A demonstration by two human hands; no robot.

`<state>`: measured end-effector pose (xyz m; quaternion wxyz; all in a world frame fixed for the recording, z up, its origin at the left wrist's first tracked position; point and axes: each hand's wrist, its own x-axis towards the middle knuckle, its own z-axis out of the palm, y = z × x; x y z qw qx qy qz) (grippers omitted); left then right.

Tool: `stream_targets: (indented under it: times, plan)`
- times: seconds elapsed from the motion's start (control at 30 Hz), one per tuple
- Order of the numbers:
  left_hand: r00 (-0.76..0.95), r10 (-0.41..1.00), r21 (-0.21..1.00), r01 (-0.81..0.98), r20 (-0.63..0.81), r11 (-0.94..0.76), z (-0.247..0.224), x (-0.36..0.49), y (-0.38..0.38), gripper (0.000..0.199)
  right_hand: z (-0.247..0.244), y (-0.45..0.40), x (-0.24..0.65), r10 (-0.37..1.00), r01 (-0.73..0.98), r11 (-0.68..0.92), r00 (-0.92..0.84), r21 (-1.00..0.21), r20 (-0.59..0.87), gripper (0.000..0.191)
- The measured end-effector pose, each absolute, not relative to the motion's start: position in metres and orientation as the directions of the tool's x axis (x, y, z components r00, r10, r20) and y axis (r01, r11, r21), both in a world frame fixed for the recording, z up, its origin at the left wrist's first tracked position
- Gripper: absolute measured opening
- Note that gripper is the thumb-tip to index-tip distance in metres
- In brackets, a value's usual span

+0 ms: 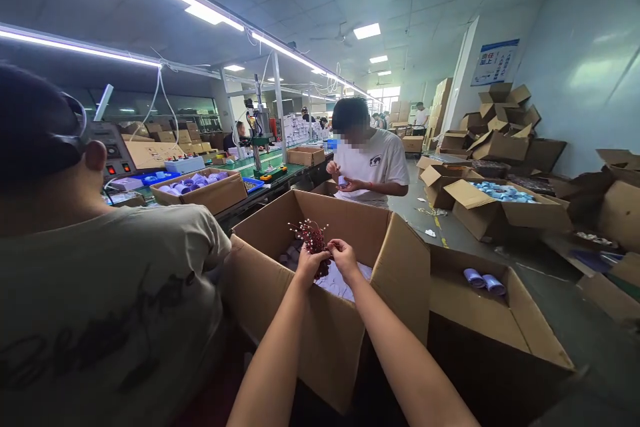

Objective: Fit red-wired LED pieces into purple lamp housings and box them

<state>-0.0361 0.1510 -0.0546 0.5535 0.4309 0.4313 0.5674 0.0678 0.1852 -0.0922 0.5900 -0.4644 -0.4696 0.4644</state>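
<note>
A bundle of thin dark red wires [311, 235] with small pale tips rises from my left hand [311, 263], whose fingers are wrapped round it. Close beside it, my right hand [343, 257] has thumb and fingers pressed together at the bundle's right side; what they pinch is too small to make out. Both hands are over an open cardboard box [330, 317]. Inside that box, below the hands, lie white-lilac pieces [340, 283] and some greyish ones at the left, partly hidden by the hands and the box wall.
A person's back in a grey-green shirt [110, 307] fills the left. Across the box stands a person in a white T-shirt [385, 160]. A box [543, 340] with two purple cylinders [485, 281] is at the right. Purple parts [193, 183] fill a box on the bench.
</note>
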Motion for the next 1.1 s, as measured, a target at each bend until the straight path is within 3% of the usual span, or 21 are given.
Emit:
stream_targets:
  times: [0.57,0.73,0.9,1.1]
  plan:
    - [-0.028,0.995,0.962,-0.26,-0.092,0.081,-0.06,-0.043,0.154,0.022,-0.086,0.167,0.066,0.916,0.167,0.239,0.289,-0.957,0.279,0.025]
    - [0.005,0.999,0.984,-0.168,-0.052,0.052,-0.059,-0.036,0.149,0.024,-0.086,0.177,0.071,0.901,0.084,0.19,0.381,-0.978,0.208,0.03]
    - [0.113,0.987,0.992,-0.029,-0.116,0.12,-0.061,-0.032,0.146,0.019,-0.089,0.186,0.067,0.94,-0.094,0.155,0.32,-0.983,0.118,0.028]
    - [0.075,0.984,0.986,0.05,-0.161,0.157,-0.066,-0.034,0.151,0.021,-0.094,0.192,0.07,0.946,-0.295,0.143,0.322,-0.945,0.043,0.027]
